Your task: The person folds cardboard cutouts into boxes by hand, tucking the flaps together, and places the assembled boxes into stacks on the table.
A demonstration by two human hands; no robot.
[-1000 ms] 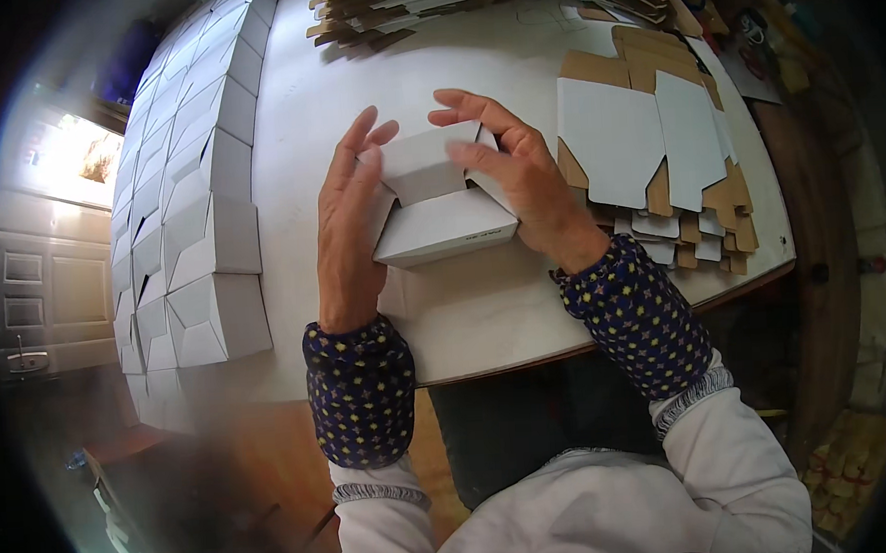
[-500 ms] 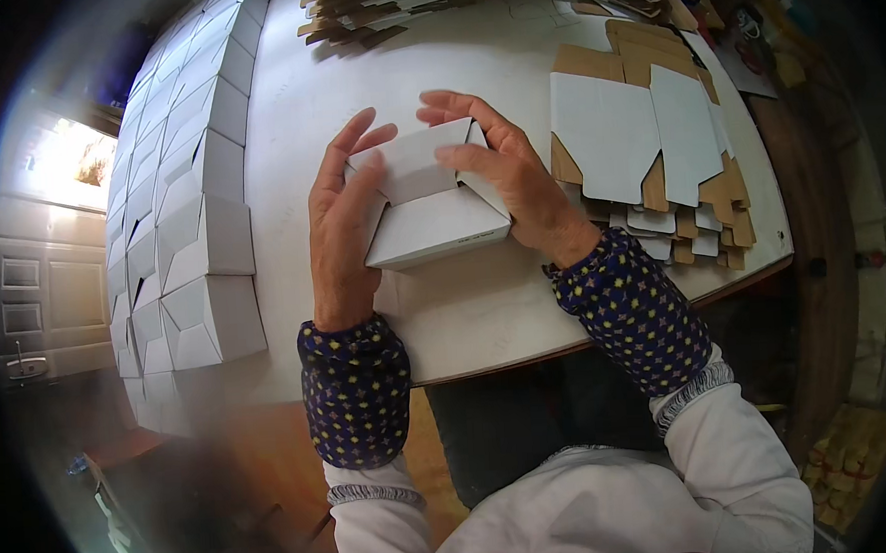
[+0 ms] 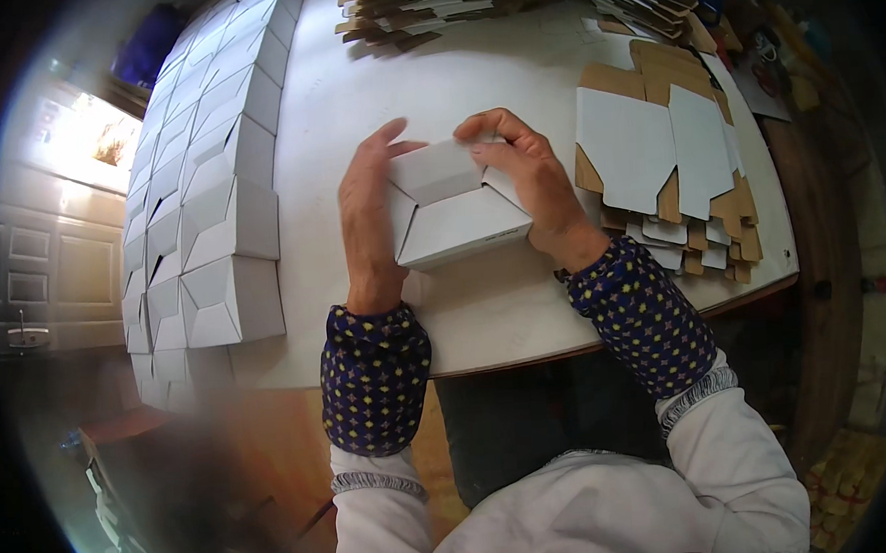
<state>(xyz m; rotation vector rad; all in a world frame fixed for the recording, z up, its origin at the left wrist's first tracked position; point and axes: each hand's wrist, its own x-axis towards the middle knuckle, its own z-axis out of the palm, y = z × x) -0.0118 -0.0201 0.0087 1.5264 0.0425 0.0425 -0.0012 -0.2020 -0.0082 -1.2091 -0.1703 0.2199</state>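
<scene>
Box (image 3: 465,223) — one, white — occupies one left hand (image 3: 368,225), one right hand (image 3: 547,193).

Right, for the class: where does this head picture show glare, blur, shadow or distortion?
Head view: glare washes out the bright patch at left; haze smears the lower left; the left hand's fingertips look slightly blurred; soft shadow under the white box; fisheye bows the table's near edge, corners black.
</scene>
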